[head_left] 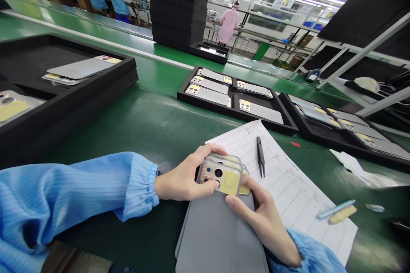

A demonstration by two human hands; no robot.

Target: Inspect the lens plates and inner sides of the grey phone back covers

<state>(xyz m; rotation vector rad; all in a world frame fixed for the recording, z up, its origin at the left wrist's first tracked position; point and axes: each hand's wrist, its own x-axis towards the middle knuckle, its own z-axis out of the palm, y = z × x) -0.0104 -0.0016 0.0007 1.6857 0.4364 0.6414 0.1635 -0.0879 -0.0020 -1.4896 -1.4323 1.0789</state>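
A small stack of grey phone back covers (pixel 221 234) stands tilted in front of me, camera ends up. Yellow film covers part of each camera area, and the upper ends are slightly fanned out. My left hand (pixel 187 177) grips the stack's upper left corner, its thumb across the camera rings of the front cover. On the other side, my right hand (pixel 261 209) holds the right edge, thumb on the front face and fingers behind. Beneath and beyond the stack lies a printed sheet (pixel 288 196) with handwriting, and black tweezers (pixel 260 156) rest on it.
Black foam trays with phone back covers stand at the left (pixel 105 81), the centre (pixel 208 104) and the right (pixel 346 132). A tall stack of black trays (pixel 179 8) rises behind. A light-blue pen (pixel 336 210) lies at the sheet's right edge. Several people work in the background.
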